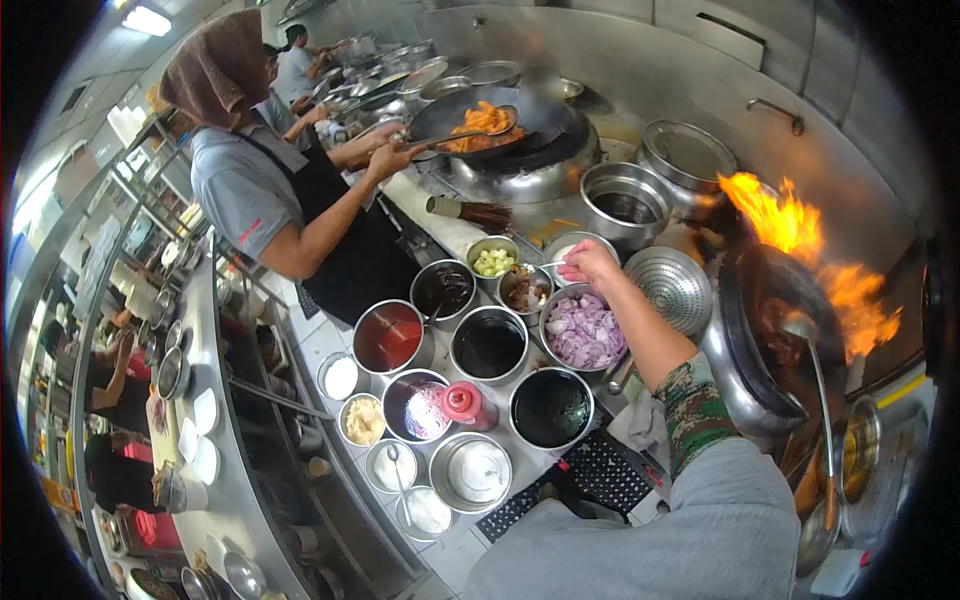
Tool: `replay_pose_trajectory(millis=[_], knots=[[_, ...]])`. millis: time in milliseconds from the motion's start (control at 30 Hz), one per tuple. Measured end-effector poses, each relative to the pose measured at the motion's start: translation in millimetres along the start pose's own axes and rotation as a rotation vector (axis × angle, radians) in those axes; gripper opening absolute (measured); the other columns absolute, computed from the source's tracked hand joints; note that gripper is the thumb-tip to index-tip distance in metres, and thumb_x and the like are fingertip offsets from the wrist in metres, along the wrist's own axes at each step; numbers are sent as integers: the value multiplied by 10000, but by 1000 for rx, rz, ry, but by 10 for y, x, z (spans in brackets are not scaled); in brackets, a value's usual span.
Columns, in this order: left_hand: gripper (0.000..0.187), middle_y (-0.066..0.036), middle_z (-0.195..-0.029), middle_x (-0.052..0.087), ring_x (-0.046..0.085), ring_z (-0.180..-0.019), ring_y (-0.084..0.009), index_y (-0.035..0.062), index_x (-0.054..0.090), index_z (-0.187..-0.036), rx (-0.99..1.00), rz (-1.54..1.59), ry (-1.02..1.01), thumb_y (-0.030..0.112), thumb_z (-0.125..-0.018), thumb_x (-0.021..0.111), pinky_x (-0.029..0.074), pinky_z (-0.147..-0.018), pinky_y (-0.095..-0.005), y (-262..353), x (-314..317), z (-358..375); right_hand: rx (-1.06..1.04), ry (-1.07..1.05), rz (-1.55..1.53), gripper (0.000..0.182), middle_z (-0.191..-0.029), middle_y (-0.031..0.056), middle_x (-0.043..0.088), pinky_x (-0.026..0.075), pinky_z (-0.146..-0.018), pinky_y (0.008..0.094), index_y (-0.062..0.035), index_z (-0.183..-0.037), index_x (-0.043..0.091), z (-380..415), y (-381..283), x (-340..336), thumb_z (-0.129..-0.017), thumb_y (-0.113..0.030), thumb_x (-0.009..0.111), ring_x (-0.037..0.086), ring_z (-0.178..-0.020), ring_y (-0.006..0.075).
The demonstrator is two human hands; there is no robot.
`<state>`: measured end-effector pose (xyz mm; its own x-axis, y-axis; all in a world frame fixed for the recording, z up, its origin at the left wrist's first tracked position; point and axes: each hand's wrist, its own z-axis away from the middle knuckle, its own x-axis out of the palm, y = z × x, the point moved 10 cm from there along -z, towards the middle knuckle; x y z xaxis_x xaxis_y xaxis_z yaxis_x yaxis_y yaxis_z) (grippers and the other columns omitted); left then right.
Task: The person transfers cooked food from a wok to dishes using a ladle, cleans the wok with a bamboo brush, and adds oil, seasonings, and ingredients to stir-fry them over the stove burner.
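Note:
My right hand (588, 263) is closed in a pinch on what looks like a small spoon, of which only a short thin pale part shows. It is held over the rim of a metal pot with white contents (572, 243). Just below my wrist stands a pot of chopped red onion (583, 330). Beside that are a bowl with brown pieces (525, 290) and one of pale green chopped vegetable (493, 261). To the right of my forearm sits a perforated strainer (668, 290). My left hand is out of view.
Tall flames (790, 230) rise around a wok (745, 340) at right, with a ladle (822, 400) resting in it unheld. Several sauce pots (488, 343) and a red squeeze bottle (463, 403) stand below left. A co-worker (250, 190) stirs orange food in another wok (440, 115).

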<state>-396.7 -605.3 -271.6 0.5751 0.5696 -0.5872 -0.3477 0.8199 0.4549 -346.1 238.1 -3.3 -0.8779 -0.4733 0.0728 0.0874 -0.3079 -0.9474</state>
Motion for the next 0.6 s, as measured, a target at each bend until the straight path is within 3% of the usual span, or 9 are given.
replay_pose_trajectory(millis=[200,300,367,433,467,500,567,600], knots=[[295,-133,-858,661,631,-768,-266,11,636,-1006,81,-55,-83,212,-793,672,497,-628,-365,149,27,-294,-181,154,-272,131,-851,157,627,586,-624,333,-13,-907,498,785,-511,-1009,-812,42,570,682,-762,268],[306,-138,-862,660,630,-774,-272,12,631,-1013,123,-100,-134,212,-787,678,497,-630,-369,217,35,-448,-406,338,-255,111,-840,149,653,574,-616,336,-7,-895,532,1657,-1020,-1886,-806,49,566,673,-722,246],[314,-140,-865,659,630,-779,-276,12,628,-1019,144,-131,-167,213,-783,682,497,-632,-372,224,41,-541,-410,543,-190,58,-812,140,659,577,-598,314,-22,-881,554,2232,-1188,-2582,-833,3,575,670,-696,210],[322,-143,-868,658,629,-783,-280,12,625,-1024,154,-154,-188,213,-779,686,497,-633,-375,186,36,-617,-291,869,237,53,-782,114,663,566,-563,303,-46,-863,546,2815,-1286,-3284,-848,-56,596,670,-664,185],[326,-145,-869,657,629,-785,-281,12,623,-1026,158,-168,-196,213,-777,688,497,-634,-377,150,20,-643,-209,1060,775,87,-732,149,655,550,-568,349,-37,-859,551,3100,-1430,-3475,-827,-85,615,675,-674,244],[331,-146,-871,657,629,-787,-283,13,622,-1029,162,-183,-202,213,-775,691,497,-635,-378,111,15,-660,-205,1078,778,87,-732,149,655,550,-568,349,-37,-859,551,3290,-1428,-3635,-827,-85,615,675,-674,244],[339,-149,-873,656,628,-791,-287,13,619,-1034,170,-216,-211,213,-771,695,497,-637,-381,-10,-25,-696,-493,1368,1632,108,-705,196,632,527,-601,399,-24,-863,553,3745,-1836,-3355,-808,-100,606,656,-684,339],[344,-150,-875,655,628,-793,-289,13,617,-1036,167,-233,-216,213,-769,697,497,-637,-383,-106,-52,-679,-496,1377,1631,108,-705,196,632,527,-601,399,-24,-863,553,3819,-1952,-3250,-808,-100,606,656,-684,339]])
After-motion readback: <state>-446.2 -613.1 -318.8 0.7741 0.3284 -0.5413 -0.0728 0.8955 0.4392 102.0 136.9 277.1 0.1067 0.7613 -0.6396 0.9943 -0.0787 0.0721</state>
